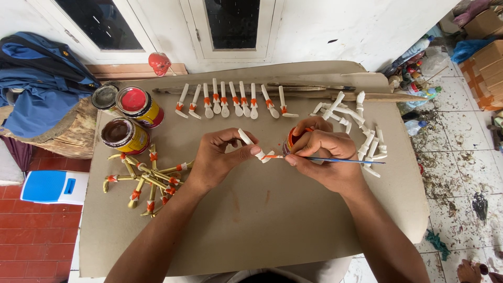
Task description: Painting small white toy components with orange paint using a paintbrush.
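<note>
Both forearms cross worktop (262,220); left hand (217,157) pinches light, stiff white piece (252,145) by dry end; right hand (325,152) clenches brush (340,160).

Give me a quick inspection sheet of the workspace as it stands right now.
Surface: brown cardboard sheet over a table, faint paint smudges.
Job's things: white stick piece being banded orange; thin brush; small paint pot under the right hand.
Clutter: row of white banded pieces; unpainted white pile; gold banded pieces; three paint tins.
Hands: left hand pinches the piece; right hand holds the brush.
Cables: nothing seen.
Surroundings: blue jacket, bottles by the wall, littered tile floor.
</note>
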